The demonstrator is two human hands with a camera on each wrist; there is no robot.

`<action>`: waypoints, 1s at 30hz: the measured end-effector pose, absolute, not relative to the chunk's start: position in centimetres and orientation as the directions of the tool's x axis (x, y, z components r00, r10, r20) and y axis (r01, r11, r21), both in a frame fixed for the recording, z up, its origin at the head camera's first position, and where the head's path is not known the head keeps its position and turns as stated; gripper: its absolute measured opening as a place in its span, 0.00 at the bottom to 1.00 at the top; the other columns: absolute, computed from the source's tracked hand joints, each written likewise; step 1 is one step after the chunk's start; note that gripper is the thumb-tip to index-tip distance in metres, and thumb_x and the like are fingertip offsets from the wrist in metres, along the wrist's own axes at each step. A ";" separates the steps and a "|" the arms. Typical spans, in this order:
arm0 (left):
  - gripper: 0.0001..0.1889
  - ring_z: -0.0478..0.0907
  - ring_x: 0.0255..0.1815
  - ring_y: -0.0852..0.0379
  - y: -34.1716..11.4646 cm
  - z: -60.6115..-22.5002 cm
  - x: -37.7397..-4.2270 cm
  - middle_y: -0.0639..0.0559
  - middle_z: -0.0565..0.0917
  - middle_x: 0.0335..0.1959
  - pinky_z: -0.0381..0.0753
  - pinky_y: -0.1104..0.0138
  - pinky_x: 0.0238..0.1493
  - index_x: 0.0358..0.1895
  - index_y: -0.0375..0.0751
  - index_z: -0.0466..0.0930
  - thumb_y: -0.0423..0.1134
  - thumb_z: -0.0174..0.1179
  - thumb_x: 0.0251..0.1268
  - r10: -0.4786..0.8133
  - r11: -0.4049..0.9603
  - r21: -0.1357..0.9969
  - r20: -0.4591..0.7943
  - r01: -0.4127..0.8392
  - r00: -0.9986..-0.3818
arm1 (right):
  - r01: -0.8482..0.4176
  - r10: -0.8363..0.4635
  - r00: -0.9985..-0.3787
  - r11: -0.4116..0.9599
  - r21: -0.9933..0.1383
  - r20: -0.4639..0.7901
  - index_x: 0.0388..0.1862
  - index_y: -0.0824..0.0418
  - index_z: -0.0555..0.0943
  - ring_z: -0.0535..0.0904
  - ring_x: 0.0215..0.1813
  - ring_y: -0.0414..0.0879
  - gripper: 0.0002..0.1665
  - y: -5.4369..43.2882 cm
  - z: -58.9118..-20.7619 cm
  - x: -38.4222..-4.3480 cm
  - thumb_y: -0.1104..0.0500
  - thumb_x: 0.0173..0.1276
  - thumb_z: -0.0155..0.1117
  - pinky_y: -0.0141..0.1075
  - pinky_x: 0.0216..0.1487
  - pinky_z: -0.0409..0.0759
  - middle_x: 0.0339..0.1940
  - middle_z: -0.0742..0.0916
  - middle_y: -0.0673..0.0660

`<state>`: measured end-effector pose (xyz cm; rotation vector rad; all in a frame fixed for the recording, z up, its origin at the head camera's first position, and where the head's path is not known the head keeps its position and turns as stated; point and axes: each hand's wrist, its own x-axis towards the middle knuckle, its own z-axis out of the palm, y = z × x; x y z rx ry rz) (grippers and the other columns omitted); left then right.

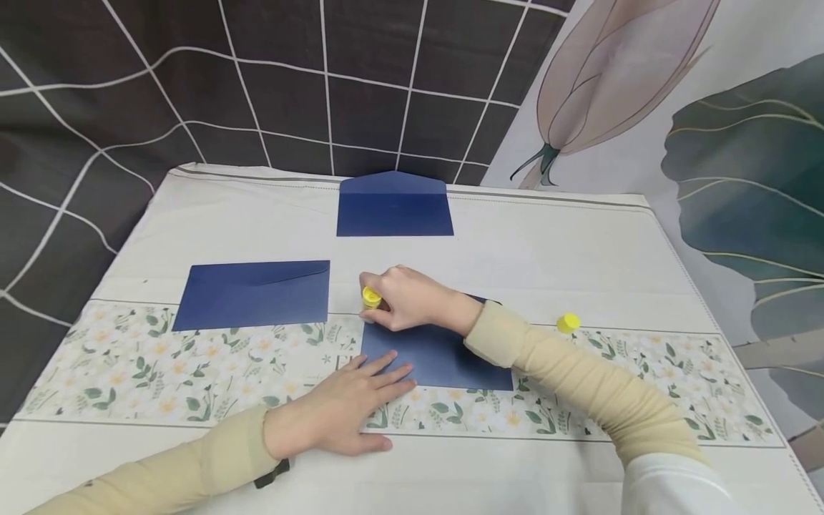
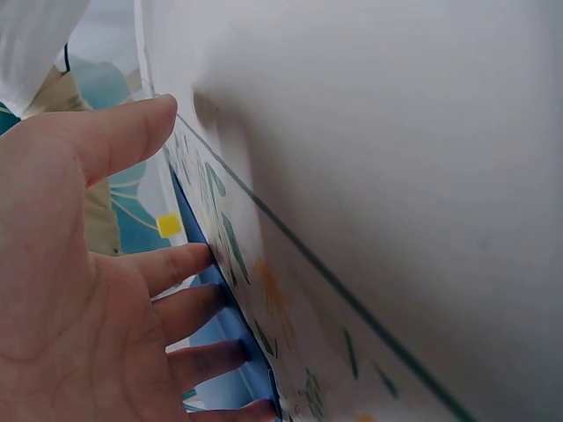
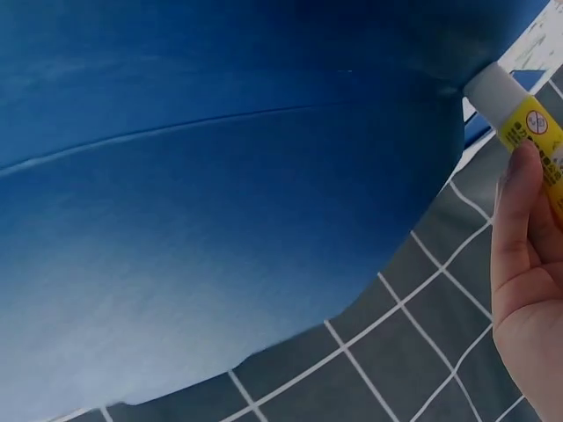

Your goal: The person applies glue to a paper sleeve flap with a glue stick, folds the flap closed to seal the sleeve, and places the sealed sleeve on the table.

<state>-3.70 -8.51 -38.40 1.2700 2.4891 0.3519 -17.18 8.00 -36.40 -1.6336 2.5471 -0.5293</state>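
My right hand (image 1: 408, 300) grips a yellow glue stick (image 1: 370, 297), its base facing up. In the right wrist view the white end of the glue stick (image 3: 497, 95) meets the edge of a dark blue envelope (image 3: 220, 193) near the flap's fold line. That envelope (image 1: 444, 357) lies under my right forearm, which hides part of it. With fingers spread, my left hand (image 1: 347, 404) rests at the envelope's lower left corner, fingertips on its edge and thumb on the tablecloth. A yellow cap (image 1: 569, 322) stands to the right of the envelope.
Another blue envelope (image 1: 257, 293) lies to the left, its flap folded down. A third envelope (image 1: 395, 214) lies at the table's far edge with its flap raised. The white tablecloth (image 1: 547, 243) has a flowered band. A dark grid-patterned cloth (image 1: 360, 107) hangs behind.
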 end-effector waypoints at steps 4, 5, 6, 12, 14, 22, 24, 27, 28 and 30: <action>0.39 0.54 0.77 0.44 -8.4 -38.4 -3.7 0.50 0.61 0.75 0.62 0.42 0.69 0.73 0.47 0.62 0.60 0.59 0.60 0.817 0.572 0.363 -0.167 0.736 -0.552 | -0.860 -0.884 -0.454 0.401 -0.315 0.115 0.35 0.58 0.73 0.71 0.15 0.32 0.12 9.8 -36.1 -16.7 0.52 0.65 0.62 0.23 0.21 0.71 0.15 0.78 0.46; 0.39 0.54 0.77 0.44 -8.3 -38.4 -3.7 0.50 0.60 0.75 0.62 0.42 0.69 0.73 0.47 0.62 0.60 0.59 0.60 0.816 0.573 0.363 -0.168 0.735 -0.553 | -0.858 -0.880 -0.461 0.410 -0.309 0.113 0.35 0.58 0.73 0.71 0.15 0.31 0.11 10.4 -36.1 -16.5 0.52 0.65 0.62 0.23 0.21 0.71 0.16 0.78 0.45; 0.39 0.53 0.77 0.44 -8.3 -38.4 -3.7 0.50 0.60 0.76 0.61 0.42 0.69 0.73 0.47 0.62 0.60 0.59 0.60 0.815 0.574 0.365 -0.169 0.734 -0.553 | -0.854 -0.875 -0.470 0.419 -0.307 0.115 0.34 0.58 0.73 0.70 0.15 0.31 0.11 11.1 -36.1 -16.4 0.52 0.65 0.62 0.23 0.21 0.71 0.16 0.78 0.45; 0.40 0.52 0.77 0.44 -8.5 -38.4 -3.6 0.50 0.59 0.76 0.59 0.42 0.70 0.73 0.47 0.61 0.60 0.59 0.60 0.812 0.577 0.382 -0.178 0.722 -0.556 | -0.797 -0.821 -0.562 0.503 -0.336 0.105 0.33 0.57 0.74 0.68 0.16 0.29 0.11 15.7 -36.2 -14.8 0.52 0.64 0.64 0.22 0.19 0.69 0.18 0.79 0.44; 0.40 0.52 0.77 0.43 -8.5 -38.4 -3.6 0.49 0.59 0.76 0.59 0.41 0.70 0.73 0.47 0.61 0.59 0.60 0.60 0.813 0.575 0.389 -0.172 0.720 -0.556 | -0.769 -0.795 -0.599 0.538 -0.345 0.096 0.33 0.57 0.74 0.67 0.16 0.29 0.11 17.3 -36.2 -14.2 0.53 0.63 0.65 0.22 0.19 0.69 0.19 0.80 0.44; 0.41 0.52 0.77 0.44 -8.5 -38.4 -3.6 0.49 0.59 0.76 0.59 0.42 0.71 0.73 0.47 0.61 0.60 0.60 0.59 0.809 0.581 0.371 -0.165 0.725 -0.564 | -0.664 -0.690 -0.719 0.650 -0.370 0.079 0.33 0.58 0.75 0.66 0.15 0.28 0.10 23.2 -36.0 -13.0 0.57 0.62 0.67 0.23 0.16 0.68 0.19 0.81 0.44; 0.41 0.52 0.77 0.44 -8.5 -38.4 -3.5 0.50 0.59 0.76 0.59 0.42 0.71 0.73 0.47 0.61 0.60 0.60 0.59 0.809 0.581 0.370 -0.164 0.725 -0.564 | -0.643 -0.671 -0.738 0.669 -0.374 0.070 0.33 0.59 0.75 0.66 0.15 0.28 0.09 24.2 -35.9 -12.8 0.58 0.62 0.67 0.23 0.16 0.69 0.18 0.81 0.44; 0.41 0.52 0.77 0.44 -8.5 -38.4 -3.5 0.50 0.58 0.76 0.59 0.42 0.71 0.73 0.47 0.61 0.60 0.60 0.59 0.810 0.580 0.369 -0.166 0.726 -0.563 | -0.618 -0.648 -0.759 0.688 -0.382 0.061 0.33 0.59 0.75 0.67 0.16 0.28 0.08 25.2 -35.9 -12.9 0.59 0.62 0.66 0.23 0.16 0.70 0.19 0.81 0.44; 0.41 0.52 0.77 0.44 -8.5 -38.4 -3.6 0.50 0.58 0.76 0.59 0.42 0.71 0.73 0.47 0.61 0.60 0.60 0.59 0.811 0.579 0.370 -0.166 0.727 -0.561 | -0.610 -0.642 -0.765 0.691 -0.388 0.061 0.34 0.59 0.75 0.67 0.16 0.28 0.08 25.3 -35.9 -13.0 0.59 0.63 0.66 0.23 0.16 0.70 0.19 0.81 0.44; 0.41 0.53 0.77 0.44 -8.4 -38.4 -3.6 0.50 0.58 0.76 0.59 0.42 0.71 0.73 0.47 0.61 0.60 0.60 0.59 0.813 0.576 0.371 -0.166 0.729 -0.558 | -0.603 -0.633 -0.772 0.694 -0.392 0.067 0.34 0.59 0.75 0.67 0.16 0.29 0.08 25.2 -36.0 -13.2 0.58 0.63 0.66 0.23 0.16 0.70 0.18 0.81 0.43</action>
